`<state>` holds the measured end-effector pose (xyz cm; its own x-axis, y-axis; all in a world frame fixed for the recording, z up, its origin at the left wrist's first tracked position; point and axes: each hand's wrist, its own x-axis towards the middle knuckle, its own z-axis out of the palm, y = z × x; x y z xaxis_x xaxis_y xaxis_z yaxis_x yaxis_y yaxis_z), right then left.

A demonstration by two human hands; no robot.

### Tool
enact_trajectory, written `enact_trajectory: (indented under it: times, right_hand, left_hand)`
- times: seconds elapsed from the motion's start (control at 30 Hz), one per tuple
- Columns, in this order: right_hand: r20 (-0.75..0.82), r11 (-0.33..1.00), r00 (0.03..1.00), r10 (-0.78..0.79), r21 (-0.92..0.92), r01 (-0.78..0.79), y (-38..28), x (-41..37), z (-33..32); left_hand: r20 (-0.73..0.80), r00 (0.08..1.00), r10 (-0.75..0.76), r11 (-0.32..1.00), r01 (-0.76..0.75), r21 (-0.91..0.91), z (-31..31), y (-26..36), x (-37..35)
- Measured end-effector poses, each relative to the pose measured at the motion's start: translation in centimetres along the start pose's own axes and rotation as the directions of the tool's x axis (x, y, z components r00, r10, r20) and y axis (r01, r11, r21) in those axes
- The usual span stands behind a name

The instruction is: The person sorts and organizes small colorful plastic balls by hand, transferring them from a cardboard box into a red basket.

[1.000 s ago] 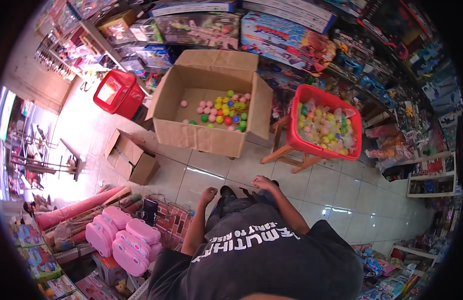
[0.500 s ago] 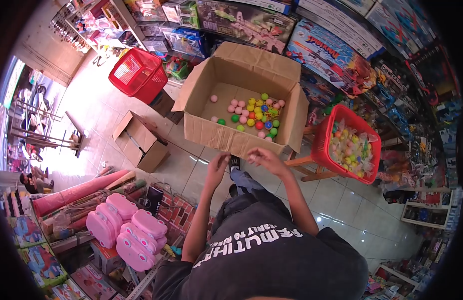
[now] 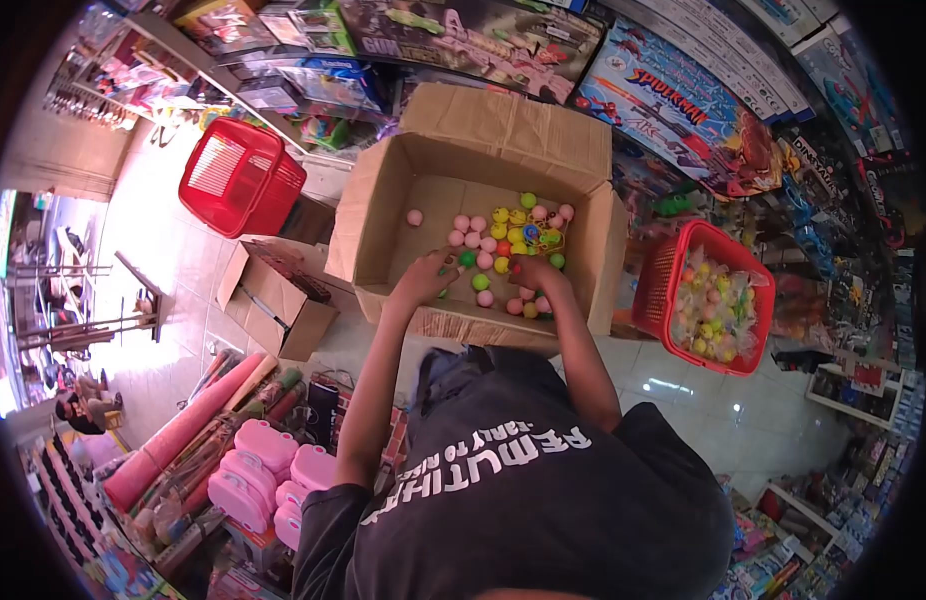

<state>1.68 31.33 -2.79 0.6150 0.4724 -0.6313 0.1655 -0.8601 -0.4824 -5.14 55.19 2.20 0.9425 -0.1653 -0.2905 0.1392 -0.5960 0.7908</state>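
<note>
Both of my hands reach into an open cardboard box (image 3: 383,225) with small coloured balls on its floor. My left hand (image 3: 430,278) is over the near side, fingers apart, beside a green ball (image 3: 468,258). Close to it lie several pink balls (image 3: 472,240). My right hand (image 3: 538,274) reaches down among the balls at the right, its fingers loosely bent near an orange-red ball (image 3: 504,248). Yellow balls (image 3: 500,215) and a tangle of yellow cord with a blue ball (image 3: 531,232) lie just beyond. Neither hand visibly holds a ball.
A red basket (image 3: 655,290) of bagged balls stands at the right. To the left are another red basket (image 3: 268,185) and a smaller cardboard box (image 3: 283,325). Pink cases (image 3: 245,490) and rolled sheets (image 3: 183,430) sit lower left. Boxed toys (image 3: 673,110) line the shelves behind.
Both hands have moved forward from in front of the box's near edge to down inside it, among the balls. My view has shifted closer over the box.
</note>
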Motion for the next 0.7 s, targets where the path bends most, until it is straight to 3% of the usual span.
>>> enact_trajectory:
  times: [0.13,0.2,0.23,0.3,0.4,0.53,0.6,0.63,0.7]
  right_hand:
    - [0.127,0.992,0.986,0.108,0.051,-0.115,1.5,0.4,0.2]
    - [0.297,0.991,0.948,0.116,-0.104,-0.089,1.7,0.5,1.2]
    - [0.299,0.991,0.947,0.120,-0.092,-0.097,2.3,0.9,2.2]
    - [0.292,0.983,0.956,0.000,-0.173,0.053,3.7,1.4,4.5]
    - [0.239,0.956,0.971,0.026,-0.289,0.045,4.8,1.6,6.2]
    - [0.159,0.885,0.987,0.037,-0.463,0.042,4.3,1.1,6.8]
    - [0.091,0.967,0.995,0.025,-0.254,-0.001,4.0,0.3,5.8]
    - [0.095,0.967,0.995,0.025,-0.256,0.000,3.6,0.2,5.4]
    - [0.287,0.961,0.958,0.002,-0.264,0.078,2.8,0.6,4.1]
  left_hand:
    - [0.185,0.983,0.001,0.996,-0.018,0.091,0.9,-0.7,3.6]
    - [0.323,0.946,0.014,0.955,-0.108,0.276,1.8,-1.7,5.2]
    - [0.335,0.942,0.013,0.954,-0.112,0.278,2.1,-2.3,6.0]
    - [0.386,0.915,-0.121,0.905,-0.058,0.422,2.7,-3.2,7.6]
    - [0.398,0.888,-0.231,0.818,-0.044,0.573,2.7,-3.2,8.8]
    - [0.397,0.891,-0.222,0.869,-0.004,0.494,2.8,-3.8,8.9]
    - [0.392,0.893,-0.222,0.909,0.044,0.414,3.2,-4.1,8.6]
    - [0.392,0.892,-0.224,0.910,0.047,0.412,3.3,-4.2,8.4]
    - [0.416,0.885,-0.209,0.937,0.059,0.344,3.0,-4.0,8.3]
